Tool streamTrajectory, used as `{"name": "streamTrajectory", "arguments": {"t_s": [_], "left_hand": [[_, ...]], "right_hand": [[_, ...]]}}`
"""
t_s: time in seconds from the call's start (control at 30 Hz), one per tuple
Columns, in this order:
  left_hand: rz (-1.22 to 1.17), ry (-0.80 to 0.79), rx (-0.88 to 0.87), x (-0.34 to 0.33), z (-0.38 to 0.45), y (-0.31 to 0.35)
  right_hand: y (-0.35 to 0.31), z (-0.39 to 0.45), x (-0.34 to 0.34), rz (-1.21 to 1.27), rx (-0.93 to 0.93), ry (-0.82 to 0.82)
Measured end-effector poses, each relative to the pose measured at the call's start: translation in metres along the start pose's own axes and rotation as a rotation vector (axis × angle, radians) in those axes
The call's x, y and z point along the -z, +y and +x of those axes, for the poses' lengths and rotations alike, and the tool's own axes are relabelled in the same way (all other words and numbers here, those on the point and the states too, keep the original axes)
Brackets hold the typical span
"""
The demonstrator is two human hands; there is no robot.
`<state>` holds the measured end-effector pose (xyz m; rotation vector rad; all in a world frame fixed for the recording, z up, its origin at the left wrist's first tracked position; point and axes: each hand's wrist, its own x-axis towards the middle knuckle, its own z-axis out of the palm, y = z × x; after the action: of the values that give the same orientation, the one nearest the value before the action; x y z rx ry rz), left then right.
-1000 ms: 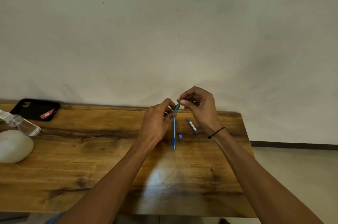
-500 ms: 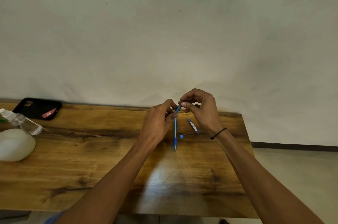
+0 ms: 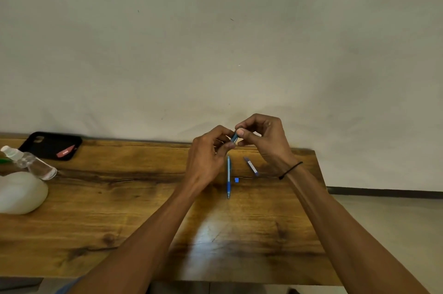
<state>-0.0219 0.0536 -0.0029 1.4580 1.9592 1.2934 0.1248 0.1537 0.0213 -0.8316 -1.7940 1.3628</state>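
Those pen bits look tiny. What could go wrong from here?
The small blue piece, pinched only between fingertips of the left hand and right hand, might slip and fall. The tiny blue square and short tube lie loose on the table near the right wrist; a careless sweep could knock them away.

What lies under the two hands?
A blue pen, a blue square bit and a dark tube. The left hand and right hand, pinching a blue pen part, hide the table behind.
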Motion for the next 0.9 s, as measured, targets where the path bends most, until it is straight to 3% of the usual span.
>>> {"name": "streamTrajectory", "arguments": {"t_s": [0.4, 0.67, 0.9], "left_hand": [[-0.371, 0.12, 0.057, 0.003, 0.01, 0.015], [-0.506, 0.23, 0.113, 0.009, 0.015, 0.012], [-0.508, 0.289, 0.053, 0.014, 0.022, 0.019]], "right_hand": [[-0.034, 0.005, -0.01, 0.042, 0.096, 0.06], [-0.088, 0.006, -0.009, 0.694, -0.116, 0.154], [-0.117, 0.009, 0.008, 0.893, -0.083, 0.219]]}}
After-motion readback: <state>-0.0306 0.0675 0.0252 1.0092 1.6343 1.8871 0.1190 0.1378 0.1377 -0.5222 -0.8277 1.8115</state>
